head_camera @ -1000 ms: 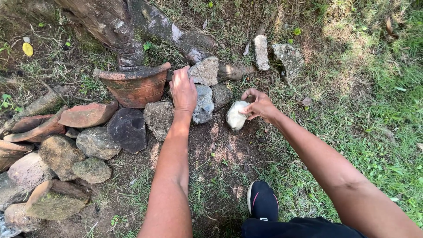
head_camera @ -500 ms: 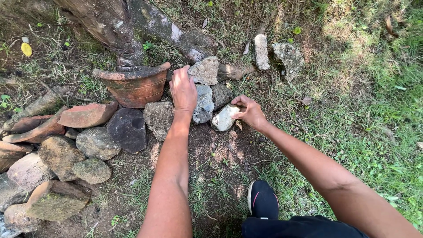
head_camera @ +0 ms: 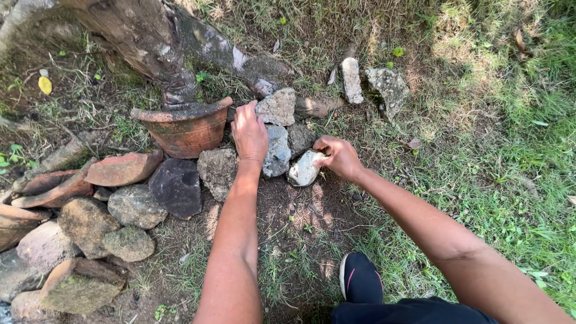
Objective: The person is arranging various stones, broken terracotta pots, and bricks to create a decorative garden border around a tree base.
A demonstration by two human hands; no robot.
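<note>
Stones already curve from lower left to frame centre. Right hand (head_camera: 339,157) clamps a pale stone (head_camera: 304,168) at the row's end; left hand (head_camera: 250,133) rests flat, fingers together, on a grey stone (head_camera: 277,150).

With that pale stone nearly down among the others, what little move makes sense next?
Probably press the pale stone into the gap and let go. The right hand grips it against the grey stone, low at the soil, while the left hand steadies the pile.

Stones (head_camera: 278,150) and broken pot (head_camera: 186,129) crowd left; grass (head_camera: 480,168) right lies open.
</note>
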